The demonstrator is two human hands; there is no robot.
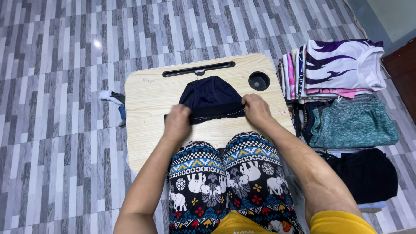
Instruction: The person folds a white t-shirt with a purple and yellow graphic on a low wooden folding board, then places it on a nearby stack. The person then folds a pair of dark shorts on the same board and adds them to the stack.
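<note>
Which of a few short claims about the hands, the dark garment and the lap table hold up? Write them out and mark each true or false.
1. Both hands grip the near edge of the dark blue garment. True: left hand, right hand.
2. The garment lies on the floor. False: it lies on the light wooden lap table.
3. The table's round cup hole is at its far right corner. True.
4. Folded clothes are stacked to the person's left. False: they are to the right.
5. The top shirt of the far pile is plain black. False: white with purple marks.
</note>
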